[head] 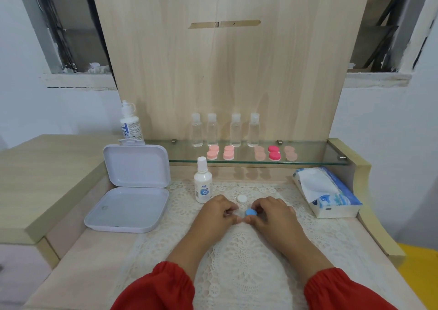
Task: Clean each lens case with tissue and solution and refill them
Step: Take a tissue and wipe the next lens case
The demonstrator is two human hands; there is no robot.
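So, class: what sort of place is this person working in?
Probably a dressing table in a home: a wooden back panel, a glass shelf of lens cases and a lace mat.

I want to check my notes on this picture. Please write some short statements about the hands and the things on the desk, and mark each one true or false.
1. Both hands hold one lens case over the lace cloth. True: the left hand grips its clear end, the right hand its blue cap.
2. The white box on the left is closed. False: its lid stands open.
3. A loose white cap lies behind the hands. True.
4. Four clear bottles stand on the glass shelf. True.
5. The tissue pack lies left of the hands. False: it lies to their right.
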